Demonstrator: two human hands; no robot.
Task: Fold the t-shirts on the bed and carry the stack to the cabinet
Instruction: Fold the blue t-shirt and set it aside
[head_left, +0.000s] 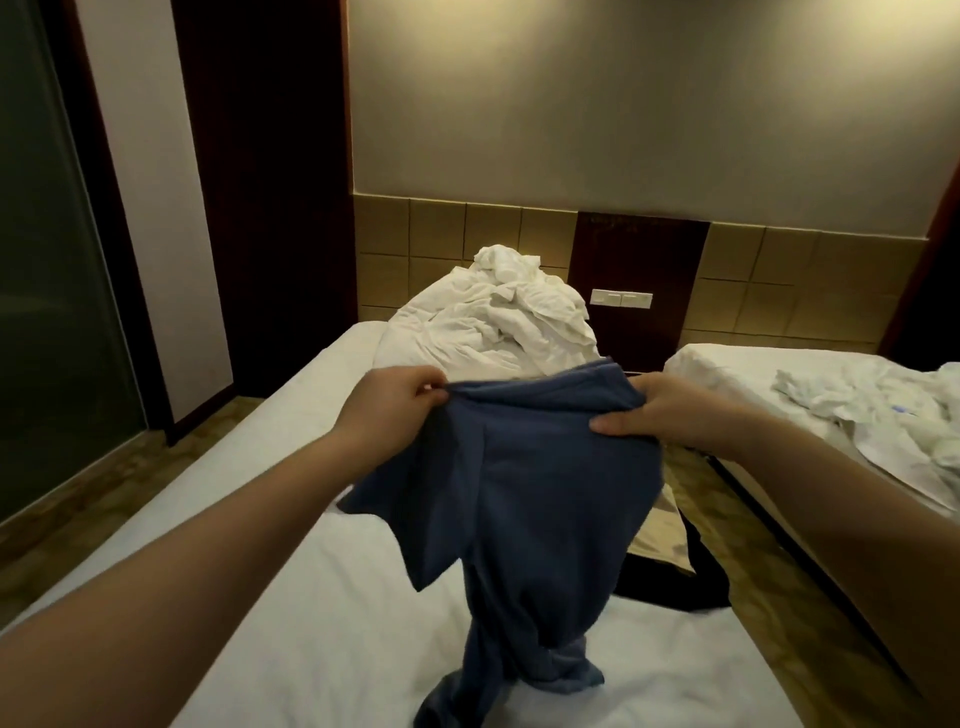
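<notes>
Bed, white sheet, fills near centre and left. Second bed at right, crumpled white linen on it. White duvet heap at far end of near bed. Blue t-shirt held up over middle of bed, top edge between hands, lower part bunched on sheet, near. Black garment on bed's right edge behind shirt. Left hand pinches shirt's top left edge, fingers curled together on cloth. Right hand grips top right edge, thumb on front, fingers behind fabric. Switch plate on far wall.
</notes>
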